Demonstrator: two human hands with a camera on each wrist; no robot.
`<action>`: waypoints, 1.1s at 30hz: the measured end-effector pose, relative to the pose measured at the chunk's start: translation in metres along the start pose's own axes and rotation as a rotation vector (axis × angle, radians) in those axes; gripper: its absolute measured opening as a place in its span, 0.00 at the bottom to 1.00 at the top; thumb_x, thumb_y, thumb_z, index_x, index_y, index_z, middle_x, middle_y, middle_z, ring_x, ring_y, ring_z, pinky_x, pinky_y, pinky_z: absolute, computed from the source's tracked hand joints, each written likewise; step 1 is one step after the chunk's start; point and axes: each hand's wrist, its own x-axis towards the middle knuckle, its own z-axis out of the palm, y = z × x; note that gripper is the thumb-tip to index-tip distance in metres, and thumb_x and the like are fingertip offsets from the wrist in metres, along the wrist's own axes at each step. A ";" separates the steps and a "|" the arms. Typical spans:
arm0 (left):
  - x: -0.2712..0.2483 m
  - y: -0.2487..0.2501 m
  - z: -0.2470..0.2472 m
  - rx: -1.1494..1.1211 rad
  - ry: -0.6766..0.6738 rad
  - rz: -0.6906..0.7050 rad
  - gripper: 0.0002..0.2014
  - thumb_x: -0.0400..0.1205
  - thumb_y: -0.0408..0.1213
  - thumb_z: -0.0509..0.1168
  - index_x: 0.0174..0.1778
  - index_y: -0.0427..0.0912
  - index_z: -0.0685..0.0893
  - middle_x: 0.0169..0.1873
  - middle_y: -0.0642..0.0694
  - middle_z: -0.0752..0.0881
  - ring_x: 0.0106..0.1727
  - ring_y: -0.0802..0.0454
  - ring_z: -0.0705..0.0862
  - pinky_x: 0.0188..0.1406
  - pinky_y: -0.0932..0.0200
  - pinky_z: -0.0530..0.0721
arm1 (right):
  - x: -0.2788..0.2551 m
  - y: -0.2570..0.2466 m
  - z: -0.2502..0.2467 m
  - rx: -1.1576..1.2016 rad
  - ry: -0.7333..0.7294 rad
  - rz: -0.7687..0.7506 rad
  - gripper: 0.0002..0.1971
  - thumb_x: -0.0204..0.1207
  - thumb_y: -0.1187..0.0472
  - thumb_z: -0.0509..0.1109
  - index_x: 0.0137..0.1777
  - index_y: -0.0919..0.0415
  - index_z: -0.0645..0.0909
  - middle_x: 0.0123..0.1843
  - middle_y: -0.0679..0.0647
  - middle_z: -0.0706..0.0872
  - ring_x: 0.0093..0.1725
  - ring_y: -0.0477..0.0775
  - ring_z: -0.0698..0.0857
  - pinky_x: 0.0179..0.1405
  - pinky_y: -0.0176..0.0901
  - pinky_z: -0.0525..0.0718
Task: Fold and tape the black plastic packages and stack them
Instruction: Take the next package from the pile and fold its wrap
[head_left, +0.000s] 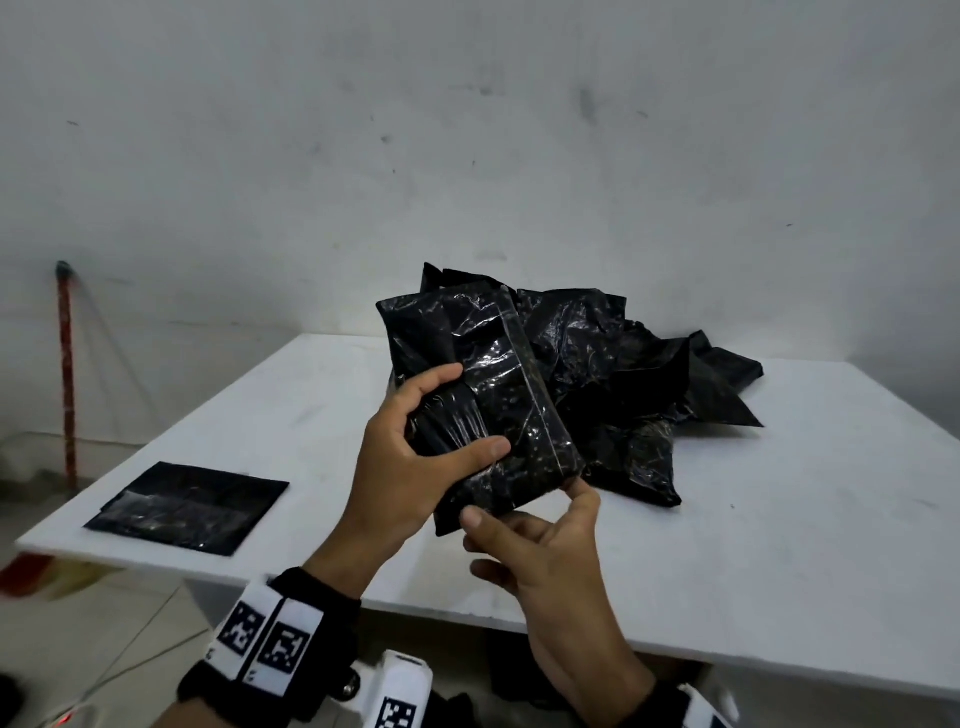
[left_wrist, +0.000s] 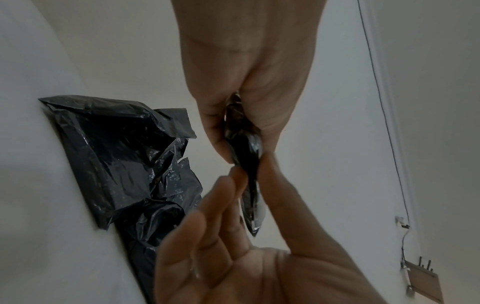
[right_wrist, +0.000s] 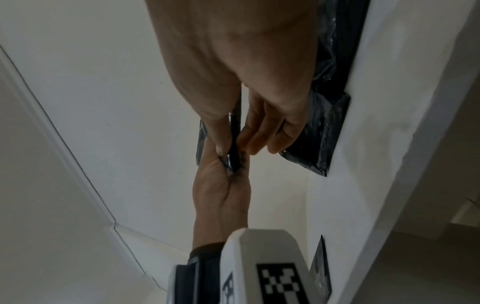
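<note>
White, scuffed wall (head_left: 467, 156) rises behind a white table (head_left: 779, 519), whose near edge lies under both wrists. Above that edge the left hand (head_left: 410, 462) grips a folded black plastic package (head_left: 498, 395), thumb across its glossy front and fingers curled round its left side; clear tape (head_left: 483, 374) glints across the face. The right hand (head_left: 540, 551) pinches the package's lower corner between thumb and forefinger, its other fingers loosely curled below. Both wrist views catch the package edge-on only, a thin dark sliver between fingertips, so its front is hidden there. Beyond the hands, partly covered by the held package, sits a crumpled heap of black plastic packages (head_left: 639, 384); how many it holds is hard to make out. Left of the left hand a flat folded package (head_left: 187, 509) lies on the table. Wrist-worn camera mounts (head_left: 270, 639) with printed markers are cut off at the bottom.
</note>
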 end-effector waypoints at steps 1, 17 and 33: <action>0.001 0.001 -0.001 0.003 0.005 0.007 0.36 0.62 0.44 0.87 0.67 0.60 0.84 0.60 0.55 0.87 0.61 0.57 0.88 0.62 0.47 0.90 | 0.001 0.000 0.002 0.000 0.002 -0.008 0.40 0.66 0.64 0.85 0.63 0.35 0.62 0.40 0.59 0.93 0.44 0.56 0.93 0.46 0.50 0.91; -0.004 -0.006 -0.023 0.017 -0.260 -0.053 0.38 0.60 0.37 0.87 0.67 0.57 0.86 0.61 0.57 0.88 0.64 0.55 0.88 0.62 0.58 0.88 | 0.026 -0.037 -0.052 -0.249 -0.141 -0.300 0.31 0.67 0.54 0.85 0.62 0.31 0.72 0.68 0.48 0.84 0.63 0.54 0.88 0.60 0.56 0.89; -0.011 -0.007 -0.021 -0.064 -0.416 -0.063 0.40 0.67 0.36 0.87 0.73 0.67 0.80 0.70 0.54 0.83 0.72 0.51 0.83 0.63 0.56 0.87 | 0.046 -0.056 -0.064 -0.398 -0.430 -0.199 0.26 0.69 0.62 0.83 0.66 0.46 0.87 0.72 0.58 0.79 0.70 0.55 0.84 0.67 0.53 0.86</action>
